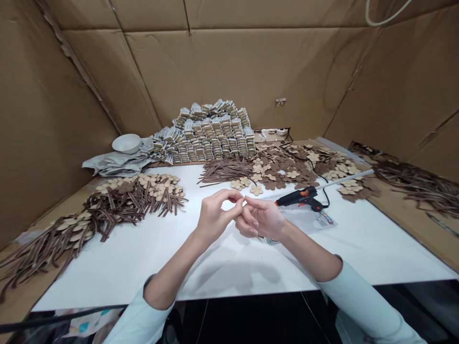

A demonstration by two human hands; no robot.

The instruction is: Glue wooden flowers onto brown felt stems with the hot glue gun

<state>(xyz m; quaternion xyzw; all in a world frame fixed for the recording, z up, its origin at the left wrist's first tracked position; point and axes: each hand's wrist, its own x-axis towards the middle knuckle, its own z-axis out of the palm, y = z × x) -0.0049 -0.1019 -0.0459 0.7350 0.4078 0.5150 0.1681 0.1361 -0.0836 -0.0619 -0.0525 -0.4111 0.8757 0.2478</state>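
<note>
Since the fingertips meet above the white bench [107, 282] right beside the glue gun [297, 198], we judge that a slip could drop any small piece or bring a finger against the gun's nozzle. The left hand [217, 217] is half closed, its thumb and forefinger curled into a ring; the right hand [263, 217] is partly open, its fingers [251, 212] touching the left fingertips. Whether they pinch anything, we cannot tell. Just beyond lie wooden flower cutouts [256, 190] and brown ribbon strips [225, 171]; toward the far edge, stacked packets [211, 129] and a white bowl [126, 143] stand before a cardboard wall [229, 71].
</note>
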